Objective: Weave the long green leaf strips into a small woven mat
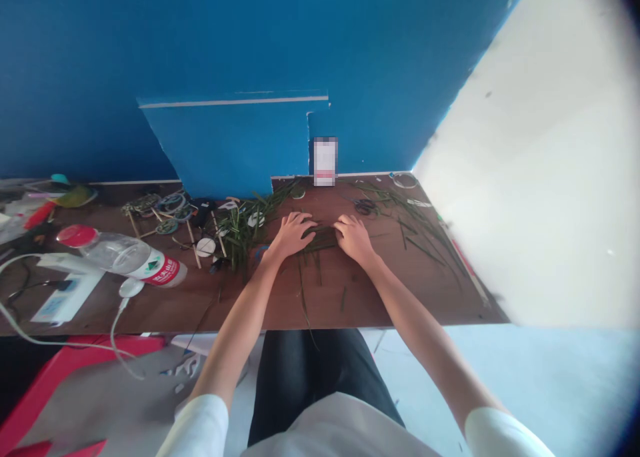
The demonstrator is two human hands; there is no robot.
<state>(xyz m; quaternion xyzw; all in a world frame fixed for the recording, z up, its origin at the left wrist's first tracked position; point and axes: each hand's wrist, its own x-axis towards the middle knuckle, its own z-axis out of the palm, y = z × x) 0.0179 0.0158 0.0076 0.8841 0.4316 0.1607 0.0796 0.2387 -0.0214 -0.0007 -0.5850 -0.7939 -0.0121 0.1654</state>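
Observation:
A small bundle of long green leaf strips (325,236) lies crosswise on the brown table, between my two hands. My left hand (295,236) rests at its left end, fingers spread and reaching to the right over the strips. From the other side my right hand (354,237) touches the right end, its fingers apart and slightly bent. What lies under the fingertips is hidden. A thicker heap of green leaves (243,237) is just left of my left hand. Behind my right hand sits a dark coiled item (365,206), too small to make out.
On the left lie a plastic bottle (127,254) with a red cap, a white power strip (70,290) with cables, and stick-and-cord pieces (165,210). A pixelated card (325,161) leans on the blue wall (240,37). Loose leaves (425,220) reach toward the white wall (540,177).

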